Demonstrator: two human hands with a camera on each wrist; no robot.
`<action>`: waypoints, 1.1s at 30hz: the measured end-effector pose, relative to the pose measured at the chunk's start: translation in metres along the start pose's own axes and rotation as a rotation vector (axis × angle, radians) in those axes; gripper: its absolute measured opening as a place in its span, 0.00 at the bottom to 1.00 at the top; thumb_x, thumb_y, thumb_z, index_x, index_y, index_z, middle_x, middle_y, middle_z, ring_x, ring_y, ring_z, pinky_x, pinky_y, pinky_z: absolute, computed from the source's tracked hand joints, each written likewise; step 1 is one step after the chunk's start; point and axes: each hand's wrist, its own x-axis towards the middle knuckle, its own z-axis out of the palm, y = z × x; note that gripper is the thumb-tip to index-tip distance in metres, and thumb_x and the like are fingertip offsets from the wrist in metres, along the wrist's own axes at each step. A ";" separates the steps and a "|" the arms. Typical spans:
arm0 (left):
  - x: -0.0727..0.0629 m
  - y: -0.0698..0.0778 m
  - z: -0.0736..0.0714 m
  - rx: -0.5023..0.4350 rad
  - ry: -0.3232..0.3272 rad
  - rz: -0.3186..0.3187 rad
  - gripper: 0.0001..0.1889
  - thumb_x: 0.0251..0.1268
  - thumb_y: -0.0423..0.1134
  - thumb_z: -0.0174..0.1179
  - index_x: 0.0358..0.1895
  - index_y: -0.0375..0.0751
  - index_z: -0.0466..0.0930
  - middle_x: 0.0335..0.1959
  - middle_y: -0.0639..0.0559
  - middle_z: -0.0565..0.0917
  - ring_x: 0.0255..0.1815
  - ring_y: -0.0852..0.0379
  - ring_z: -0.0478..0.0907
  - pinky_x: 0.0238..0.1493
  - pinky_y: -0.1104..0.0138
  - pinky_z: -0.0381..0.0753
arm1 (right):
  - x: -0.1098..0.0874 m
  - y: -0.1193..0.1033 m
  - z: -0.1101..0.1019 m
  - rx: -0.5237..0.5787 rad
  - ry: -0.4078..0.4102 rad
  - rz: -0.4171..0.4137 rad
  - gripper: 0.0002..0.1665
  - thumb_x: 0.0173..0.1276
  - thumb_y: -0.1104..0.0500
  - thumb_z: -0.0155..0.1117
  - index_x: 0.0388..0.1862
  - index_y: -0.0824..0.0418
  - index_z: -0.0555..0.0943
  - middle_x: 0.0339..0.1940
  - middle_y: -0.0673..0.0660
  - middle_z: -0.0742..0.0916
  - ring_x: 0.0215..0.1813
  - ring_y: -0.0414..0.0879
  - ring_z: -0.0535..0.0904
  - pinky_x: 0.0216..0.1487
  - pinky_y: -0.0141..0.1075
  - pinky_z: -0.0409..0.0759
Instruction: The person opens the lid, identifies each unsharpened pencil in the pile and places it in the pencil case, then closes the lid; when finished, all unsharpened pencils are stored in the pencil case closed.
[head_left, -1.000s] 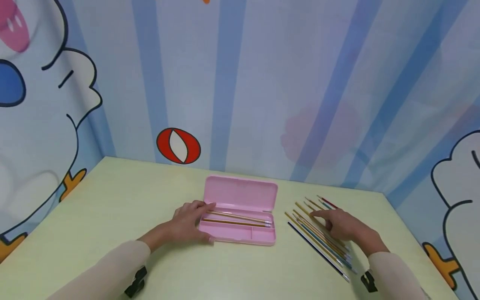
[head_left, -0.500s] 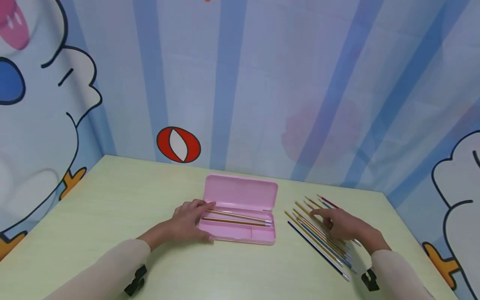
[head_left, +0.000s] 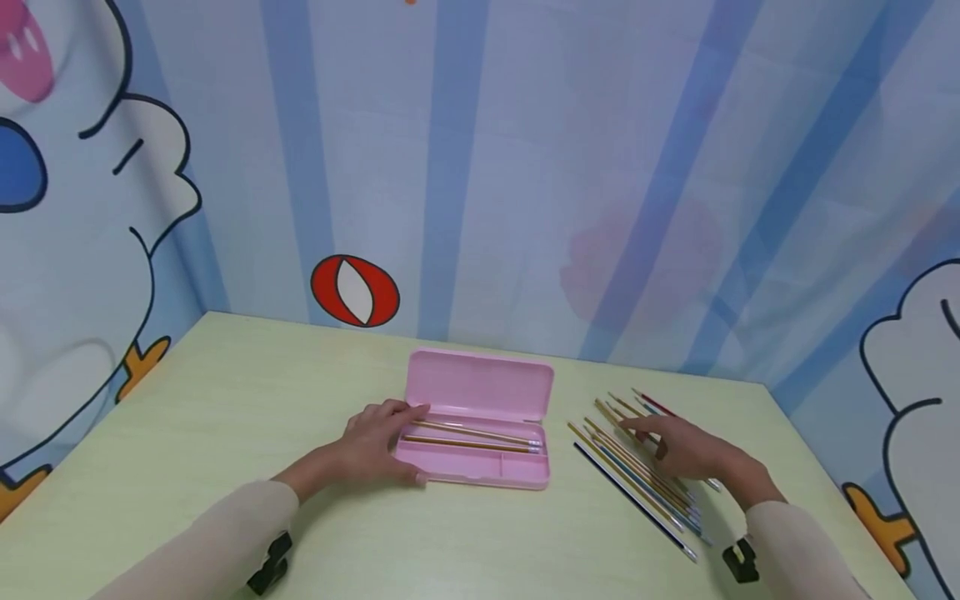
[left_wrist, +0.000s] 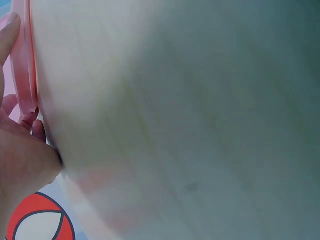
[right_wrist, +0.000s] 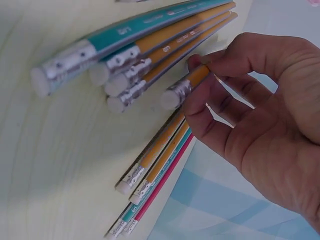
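Fingers (right_wrist: 200, 119) bent — right hand (right_wrist: 270, 125) pinches yellow pencil (right_wrist: 198, 75)

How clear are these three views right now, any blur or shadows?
Head view: fairly even light, soft shadows near left hand and right hand; left wrist view: tabletop blurred, darkening rightward; right wrist view: lettering on the nearest teal pencil mostly blurred.

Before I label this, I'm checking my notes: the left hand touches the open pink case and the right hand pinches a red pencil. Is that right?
Not quite: the pencil in the right hand is orange, as the right wrist view shows. The left hand does touch the open pink case.
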 end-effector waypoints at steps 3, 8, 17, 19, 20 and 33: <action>0.001 0.000 0.000 -0.004 -0.003 0.002 0.51 0.48 0.55 0.76 0.77 0.47 0.61 0.69 0.43 0.67 0.68 0.40 0.60 0.69 0.38 0.54 | -0.001 0.001 -0.002 0.030 -0.010 -0.011 0.43 0.57 0.80 0.53 0.74 0.68 0.65 0.57 0.66 0.77 0.26 0.39 0.67 0.27 0.34 0.67; 0.003 0.000 0.000 0.001 -0.006 0.002 0.51 0.48 0.56 0.76 0.77 0.48 0.61 0.69 0.43 0.67 0.69 0.40 0.59 0.69 0.38 0.54 | -0.002 -0.001 -0.008 0.049 -0.007 -0.026 0.41 0.60 0.77 0.55 0.74 0.67 0.65 0.64 0.73 0.74 0.24 0.37 0.69 0.26 0.33 0.68; 0.002 0.002 -0.001 0.005 -0.010 -0.009 0.51 0.49 0.56 0.76 0.77 0.48 0.61 0.69 0.43 0.67 0.68 0.41 0.60 0.68 0.39 0.55 | -0.006 -0.008 -0.014 0.084 -0.006 -0.088 0.40 0.60 0.77 0.57 0.74 0.70 0.64 0.67 0.77 0.72 0.36 0.41 0.80 0.32 0.33 0.75; 0.002 0.002 -0.001 0.004 -0.011 -0.018 0.50 0.49 0.55 0.76 0.77 0.49 0.62 0.69 0.43 0.67 0.68 0.41 0.60 0.69 0.39 0.55 | -0.006 -0.009 -0.015 0.093 -0.016 -0.098 0.40 0.60 0.77 0.56 0.74 0.70 0.64 0.65 0.76 0.72 0.37 0.41 0.80 0.33 0.33 0.75; 0.002 0.002 -0.001 0.004 -0.012 -0.023 0.50 0.49 0.55 0.76 0.77 0.49 0.62 0.69 0.43 0.67 0.68 0.41 0.60 0.69 0.39 0.55 | -0.006 -0.011 -0.015 0.103 -0.025 -0.100 0.41 0.60 0.77 0.56 0.75 0.70 0.63 0.64 0.76 0.73 0.36 0.42 0.79 0.32 0.33 0.74; 0.004 0.001 0.001 -0.011 -0.005 -0.044 0.50 0.48 0.54 0.77 0.76 0.50 0.63 0.70 0.44 0.66 0.69 0.41 0.59 0.71 0.39 0.54 | -0.006 -0.025 -0.015 0.124 -0.039 -0.122 0.46 0.59 0.76 0.58 0.78 0.67 0.59 0.51 0.67 0.76 0.37 0.45 0.77 0.35 0.32 0.77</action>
